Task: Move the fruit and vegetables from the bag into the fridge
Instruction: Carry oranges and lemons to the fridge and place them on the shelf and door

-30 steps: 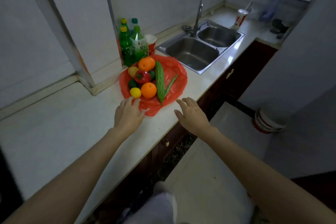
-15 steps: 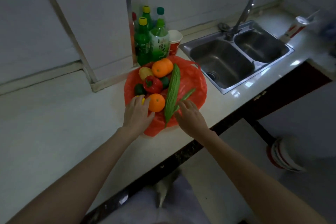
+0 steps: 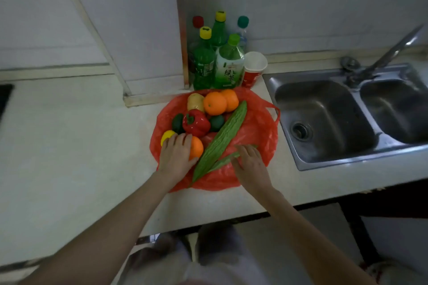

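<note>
A red plastic bag (image 3: 257, 132) lies spread open on the counter with produce on it. At the back sit two oranges (image 3: 215, 103) and a yellowish fruit (image 3: 195, 102). In the middle are a red bell pepper (image 3: 195, 122) and two dark green fruits (image 3: 216, 122). A lemon (image 3: 167, 136) lies at the left. A long bitter gourd (image 3: 222, 136) runs diagonally. My left hand (image 3: 176, 157) curls over the near orange (image 3: 196, 147). My right hand (image 3: 251, 164) covers the right part of a slim green pod (image 3: 221, 161), fingers bent around it. No fridge is in view.
Several green drink bottles (image 3: 228, 62) and a red paper cup (image 3: 253, 68) stand behind the bag against the wall. A double steel sink (image 3: 324, 113) with a tap (image 3: 393, 48) is to the right. The counter's front edge (image 3: 208, 213) runs just below my wrists.
Both hands moved forward onto the bag: the left closed over the near orange, the right came down on the slim green pod. The view swung down over the counter.
</note>
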